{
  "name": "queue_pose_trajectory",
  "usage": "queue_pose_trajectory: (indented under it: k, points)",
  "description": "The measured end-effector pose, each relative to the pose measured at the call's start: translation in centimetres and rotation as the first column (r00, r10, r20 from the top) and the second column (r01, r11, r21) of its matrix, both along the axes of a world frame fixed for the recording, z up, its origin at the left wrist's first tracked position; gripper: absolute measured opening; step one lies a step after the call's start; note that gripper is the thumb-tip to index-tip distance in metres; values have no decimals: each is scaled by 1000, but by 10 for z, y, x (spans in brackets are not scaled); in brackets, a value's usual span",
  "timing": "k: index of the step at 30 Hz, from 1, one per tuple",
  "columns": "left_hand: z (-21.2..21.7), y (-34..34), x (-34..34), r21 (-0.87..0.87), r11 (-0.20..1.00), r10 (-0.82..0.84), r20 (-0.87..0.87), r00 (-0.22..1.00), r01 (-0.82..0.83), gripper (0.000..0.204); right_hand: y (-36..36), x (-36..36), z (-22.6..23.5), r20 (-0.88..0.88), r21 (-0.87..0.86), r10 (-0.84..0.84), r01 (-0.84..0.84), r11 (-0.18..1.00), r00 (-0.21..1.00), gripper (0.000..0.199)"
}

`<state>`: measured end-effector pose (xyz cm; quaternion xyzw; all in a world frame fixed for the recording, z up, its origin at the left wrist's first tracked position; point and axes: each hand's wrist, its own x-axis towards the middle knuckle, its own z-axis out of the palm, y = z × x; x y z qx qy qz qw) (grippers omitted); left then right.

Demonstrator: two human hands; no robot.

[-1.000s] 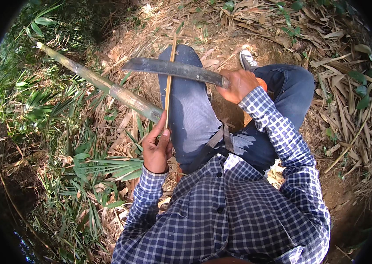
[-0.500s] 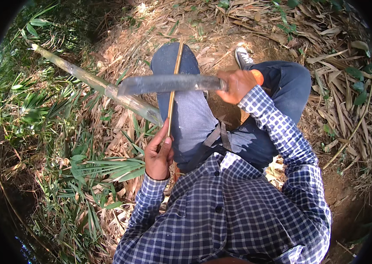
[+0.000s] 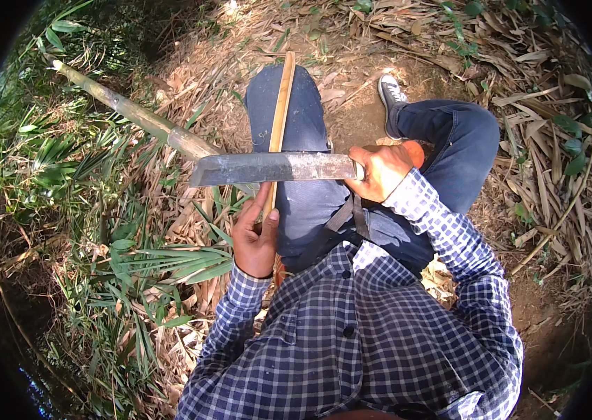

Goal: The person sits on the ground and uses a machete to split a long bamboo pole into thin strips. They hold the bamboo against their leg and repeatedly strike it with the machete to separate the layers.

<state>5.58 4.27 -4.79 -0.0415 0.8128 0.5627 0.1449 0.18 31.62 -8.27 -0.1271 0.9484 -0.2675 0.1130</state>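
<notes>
My right hand [image 3: 378,171] is wrapped round the orange handle of a machete [image 3: 275,169]. Its broad grey blade lies level across my left thigh, pointing left, and crosses over a bamboo strip [image 3: 282,105]. That narrow, pale yellow strip runs lengthwise along my left leg, its far end near the knee. Between thumb and fingers, my left hand [image 3: 255,238] grips the strip's near end, just below the blade. The blade hides part of the strip and the tip of one left finger.
A long bamboo pole [image 3: 124,105] slants from the upper left toward my left leg, its near end partly behind the blade. Green leafy plants [image 3: 51,182] grow at the left. Dry leaves [image 3: 520,63] cover ground at the right. My shoe [image 3: 392,94] rests ahead.
The machete has come down toward my left hand along the strip, and its blade no longer looks blurred. The bamboo strip has turned, showing a wider face.
</notes>
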Motion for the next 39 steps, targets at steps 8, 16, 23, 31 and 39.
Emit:
queue_pose_trajectory:
  k: [8,16,23,31,39]
  points:
    - [9,0,4,77,996,46,78,996,-52,48,7,-33,2,16,-15,-162,162,987,987,28]
    - [21,1,5,140,984,83,192,978,-111,48,39,-91,-39,65,30,-350,349,937,935,39]
    - [16,-8,-12,-292,947,-186,-155,970,135,55,35,-66,-34,64,-288,-437,436,852,897,35]
    - [47,-15,-52,-504,804,-452,-175,875,314,72,22,-68,-2,-42,-347,-298,266,899,954,58]
    - [88,-33,-107,-702,522,-742,-92,664,485,75,21,-34,-13,195,-324,-209,264,908,958,33]
